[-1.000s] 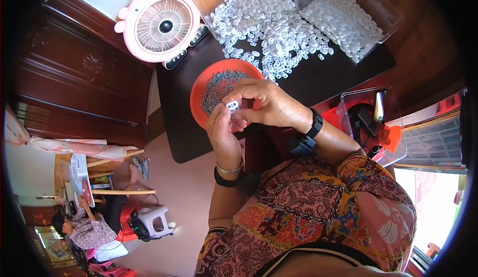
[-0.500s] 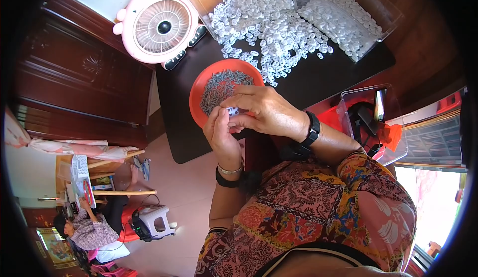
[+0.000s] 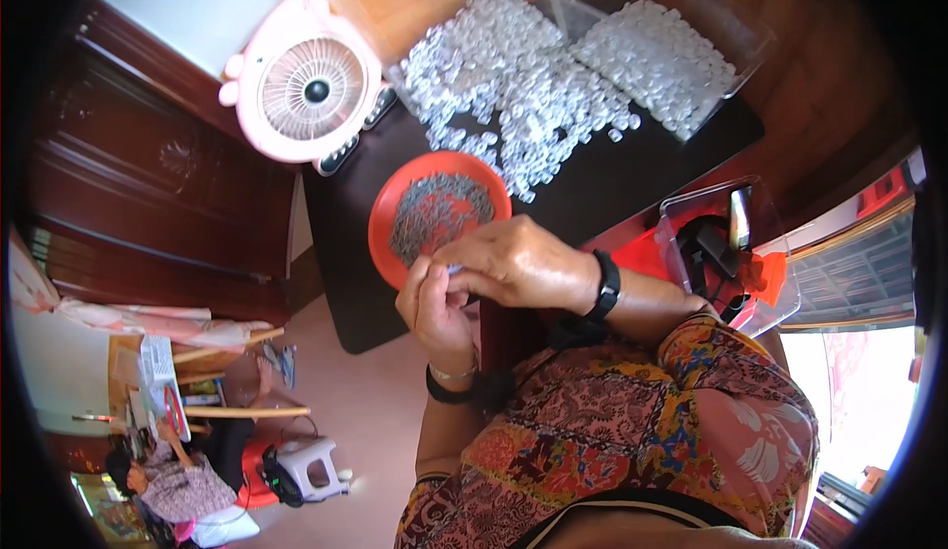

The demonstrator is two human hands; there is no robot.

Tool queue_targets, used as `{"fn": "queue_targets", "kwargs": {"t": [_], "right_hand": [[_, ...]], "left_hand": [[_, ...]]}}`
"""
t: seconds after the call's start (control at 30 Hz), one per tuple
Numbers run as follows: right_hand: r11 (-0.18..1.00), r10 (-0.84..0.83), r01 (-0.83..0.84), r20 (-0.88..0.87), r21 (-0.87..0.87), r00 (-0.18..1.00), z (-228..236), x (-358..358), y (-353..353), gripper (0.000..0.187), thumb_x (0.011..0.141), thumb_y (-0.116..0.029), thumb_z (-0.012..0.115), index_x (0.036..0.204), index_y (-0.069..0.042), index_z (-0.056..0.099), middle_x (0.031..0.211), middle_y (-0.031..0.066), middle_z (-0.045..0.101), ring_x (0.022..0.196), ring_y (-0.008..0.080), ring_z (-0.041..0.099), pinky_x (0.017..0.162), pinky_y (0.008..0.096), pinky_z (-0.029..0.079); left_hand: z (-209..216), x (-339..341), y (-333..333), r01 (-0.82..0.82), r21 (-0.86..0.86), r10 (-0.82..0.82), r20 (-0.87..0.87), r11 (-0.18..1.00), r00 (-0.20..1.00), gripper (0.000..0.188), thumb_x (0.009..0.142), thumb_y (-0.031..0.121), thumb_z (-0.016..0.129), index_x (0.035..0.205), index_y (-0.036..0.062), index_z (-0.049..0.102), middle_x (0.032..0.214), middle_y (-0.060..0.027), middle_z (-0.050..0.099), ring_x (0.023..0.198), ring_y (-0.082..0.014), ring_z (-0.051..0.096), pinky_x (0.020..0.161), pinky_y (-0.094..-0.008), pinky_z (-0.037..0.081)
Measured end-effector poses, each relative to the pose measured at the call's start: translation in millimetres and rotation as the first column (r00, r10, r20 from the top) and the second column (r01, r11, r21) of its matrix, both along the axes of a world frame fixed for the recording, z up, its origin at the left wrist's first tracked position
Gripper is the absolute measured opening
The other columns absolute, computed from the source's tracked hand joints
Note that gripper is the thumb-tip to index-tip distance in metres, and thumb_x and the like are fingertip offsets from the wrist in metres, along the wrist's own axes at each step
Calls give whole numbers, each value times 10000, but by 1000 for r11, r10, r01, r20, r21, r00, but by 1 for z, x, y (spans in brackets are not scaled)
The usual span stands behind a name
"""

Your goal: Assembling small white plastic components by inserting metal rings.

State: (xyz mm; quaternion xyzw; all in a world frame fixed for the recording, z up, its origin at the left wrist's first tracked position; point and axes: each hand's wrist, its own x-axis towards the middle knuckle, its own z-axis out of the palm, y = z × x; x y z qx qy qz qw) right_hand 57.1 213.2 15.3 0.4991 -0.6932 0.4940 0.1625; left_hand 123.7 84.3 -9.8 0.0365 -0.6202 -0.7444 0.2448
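Note:
My left hand [image 3: 438,320] and my right hand [image 3: 521,263] meet at the near rim of a red bowl [image 3: 381,221]. Pinched between their fingertips is a small whitish plastic piece [image 3: 454,269], mostly hidden by the fingers. Many short grey metal pieces that look like screws [image 3: 434,215] lie in the bowl. Beyond it, a big heap of small translucent white plastic pieces [image 3: 538,105] spreads over the dark table [image 3: 346,297].
A pink fan [image 3: 314,85] stands at the table's far left. More white pieces fill a clear bin [image 3: 657,60] at the far right. By my right arm, a clear box [image 3: 780,302] holds dark and orange items. Another person [image 3: 183,480] sits at lower left, near a grey stool [image 3: 314,470].
The view has shifted, so the table things appear lower. My hands stay together, and the plastic piece shows less between my fingers than before.

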Motion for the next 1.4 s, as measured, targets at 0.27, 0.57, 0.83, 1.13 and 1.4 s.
{"fn": "queue_targets", "kwargs": {"t": [0.27,0.57,0.83,1.13,1.4], "right_hand": [[1000,-23,22,-30,-10,999,-11,5,-5,166,818,-165,637,921,-37,607,723,105,619,663,301,629,605,387,510],[999,-34,34,-3,28,999,-8,1,-1,238,782,-182,706,960,-33,651,817,97,662,718,274,658,639,349,538],[762,-647,615,-264,-202,715,65,-91,88,195,758,-53,688,951,-60,660,836,115,673,727,301,663,619,342,525],[590,-785,788,-354,-176,509,73,-132,121,178,803,-184,666,942,-78,696,954,103,669,907,297,619,774,366,497],[828,-440,441,-85,345,894,25,-152,65,189,810,-172,664,950,-48,694,895,132,685,808,262,661,718,347,513]], "left_hand": [[-5,1,4,-46,-15,45,-41,999,998,254,897,125,466,652,57,458,570,40,389,499,-31,316,455,-220,230],[0,-1,7,-9,48,8,19,999,1000,287,925,146,425,667,30,473,598,-21,447,504,-64,367,477,-218,269],[5,-1,-4,25,-7,-25,-62,1000,998,266,916,180,441,752,4,555,573,-12,449,510,-70,368,490,-222,261],[2,3,-11,7,80,-3,-46,997,999,238,905,149,469,756,2,582,578,-9,471,515,-64,386,488,-221,266],[3,3,-9,32,81,-26,-67,996,997,237,904,147,469,753,5,584,574,-11,472,509,-67,389,476,-218,267]]}}
